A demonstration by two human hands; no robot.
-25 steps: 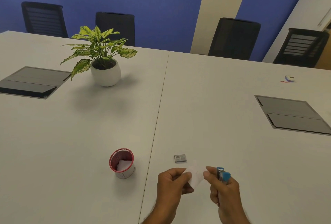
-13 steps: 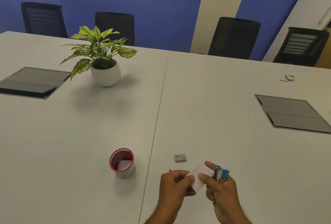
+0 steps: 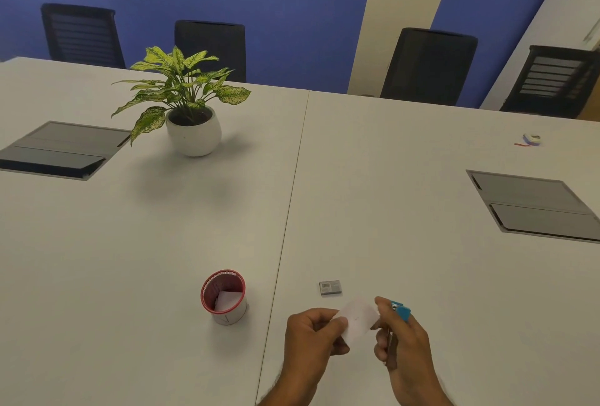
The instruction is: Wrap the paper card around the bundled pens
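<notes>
Paper slip (image 3: 357, 319) held above the table (image 3: 422, 178), pinched at both ends: left hand (image 3: 311, 337) thumb and forefinger, right hand (image 3: 401, 344) fingertips, which also grip a blue stapler (image 3: 402, 310). Slip now flatter and pulled wider than before. Staple box (image 3: 330, 287) lies just beyond the fingers.

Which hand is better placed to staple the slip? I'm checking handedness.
Probably the right hand: it already grips the blue stapler beside the paper slip, which the left hand pinches.
</notes>
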